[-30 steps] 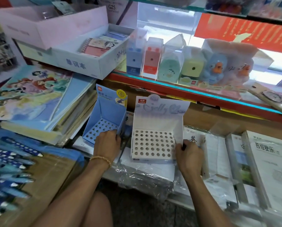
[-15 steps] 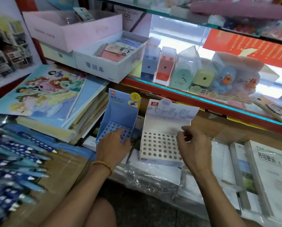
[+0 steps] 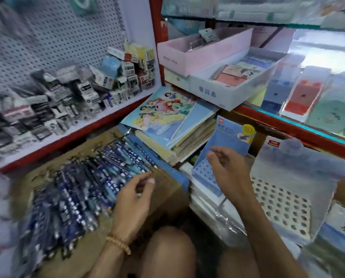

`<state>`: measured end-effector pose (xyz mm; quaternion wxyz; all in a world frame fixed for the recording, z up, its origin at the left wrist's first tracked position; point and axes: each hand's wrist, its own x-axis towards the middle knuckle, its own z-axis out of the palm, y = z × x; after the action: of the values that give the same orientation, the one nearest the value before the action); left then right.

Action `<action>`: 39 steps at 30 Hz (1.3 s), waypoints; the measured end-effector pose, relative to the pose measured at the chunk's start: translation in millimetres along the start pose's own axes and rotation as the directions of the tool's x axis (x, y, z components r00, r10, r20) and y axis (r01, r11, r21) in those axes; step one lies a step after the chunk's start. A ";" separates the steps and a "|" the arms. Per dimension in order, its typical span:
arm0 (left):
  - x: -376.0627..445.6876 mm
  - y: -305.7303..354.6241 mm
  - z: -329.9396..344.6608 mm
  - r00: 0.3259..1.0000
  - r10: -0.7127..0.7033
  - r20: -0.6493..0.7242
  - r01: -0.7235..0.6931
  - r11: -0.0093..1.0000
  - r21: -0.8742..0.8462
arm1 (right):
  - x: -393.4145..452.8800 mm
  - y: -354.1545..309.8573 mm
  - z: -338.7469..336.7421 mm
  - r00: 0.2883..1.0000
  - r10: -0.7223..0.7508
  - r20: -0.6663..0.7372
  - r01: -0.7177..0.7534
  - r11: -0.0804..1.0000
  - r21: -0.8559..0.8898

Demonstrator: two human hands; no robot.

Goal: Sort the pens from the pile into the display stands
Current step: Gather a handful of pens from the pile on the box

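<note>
Hands [image 3: 135, 199] off stands [image 3: 213, 167], pens [image 3: 83, 189] lying diagonal

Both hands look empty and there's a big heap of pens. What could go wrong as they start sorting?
The pens lie tangled on cardboard, so the left hand may drag several along at once. The blue stand leans tilted on stacked packets and could tip when pens go in. The right hand hovers over it and might knock it.

Both forearms are bare, without sleeves; a beaded bracelet [image 3: 118, 244] circles the left wrist at lower centre, and a bare knee [image 3: 167, 249] shows below
</note>
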<state>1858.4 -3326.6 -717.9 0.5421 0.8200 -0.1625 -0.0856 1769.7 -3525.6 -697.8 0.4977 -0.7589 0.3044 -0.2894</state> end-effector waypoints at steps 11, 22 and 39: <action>-25.6 -51.0 -93.4 0.850 -0.249 -0.464 0.221 0.968 -0.115 | 26.5 -2.8 134.2 0.889 -0.093 0.448 0.030 0.989 0.145; -32.0 -106.7 -147.1 0.756 -0.149 -0.637 0.448 0.828 0.338 | 50.4 -1.5 212.0 0.759 -0.170 0.628 0.379 0.900 -0.214; 36.8 -125.9 -164.6 0.821 -0.335 -0.463 0.567 0.577 0.587 | 46.3 0.8 258.3 0.664 -0.131 0.736 0.549 0.753 -0.362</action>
<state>1966.7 -3152.8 -766.5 0.1649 0.9787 0.1192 -0.0278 1991.2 -3410.9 -779.2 0.2620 -0.9648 0.0191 0.0130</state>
